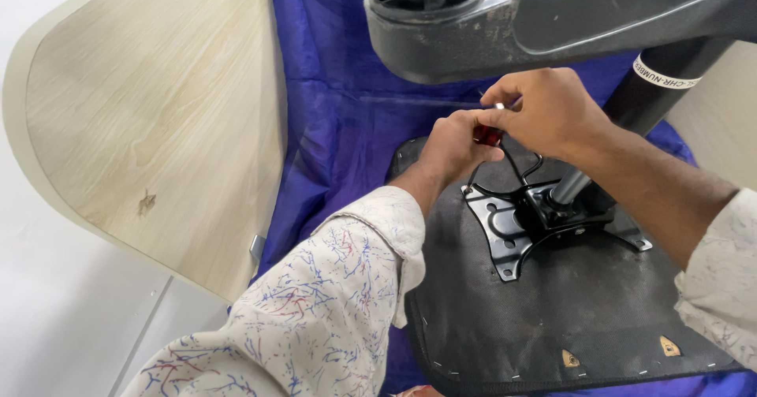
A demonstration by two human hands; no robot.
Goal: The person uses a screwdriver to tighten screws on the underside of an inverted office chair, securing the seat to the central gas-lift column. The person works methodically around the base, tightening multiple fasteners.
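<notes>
Chair seat (568, 318), upturned so its black fabric underside faces the camera, lies on a blue cloth (339, 105) spread beside a pale wood-grain table (150, 105) with a rounded, cream-edged corner. Above it hangs the grey plastic chair base (505, 18), scuffed and curved, joined to the seat by a black gas cylinder (654, 89) that runs down to the black steel mounting plate (520, 223), a stamped, slotted bracket screwed flat to the seat.

Both hands meet just above that plate. The left hand (453, 149) has its grip pressed around a small red-handled tool (487, 134), and the right hand (552, 113) pinches the tool's bright metal upper end. Staples dot the seat's edge.

The step in hand looks like work on the plate's fastenings; any further move calls for steady alignment of the tool tip, which is hidden behind the fingers.
</notes>
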